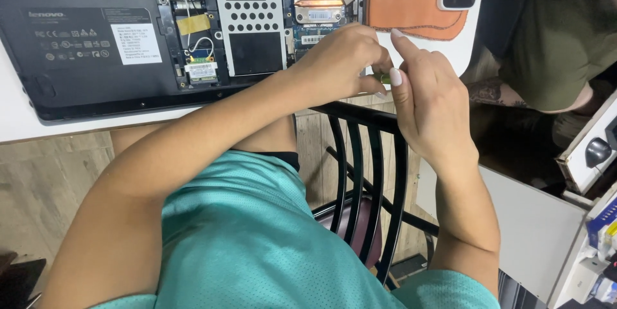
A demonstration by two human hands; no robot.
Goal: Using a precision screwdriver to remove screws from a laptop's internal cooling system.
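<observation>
Now both hands hold a small green part (384, 78) over the worktop (411, 42) edge, just beside the opened laptop (128, 32). Left hand (337, 58) pinches it from one side, right hand (427, 100) w/ thumb and finger from the other. It looks thin, light and stiff, prob. fragile; better to hold it by the edges.

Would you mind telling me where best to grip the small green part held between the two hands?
Grip the small green part by its thin edges, from the two sides: only a sliver shows between the left hand and right hand, so it looks flat and narrow.
</observation>
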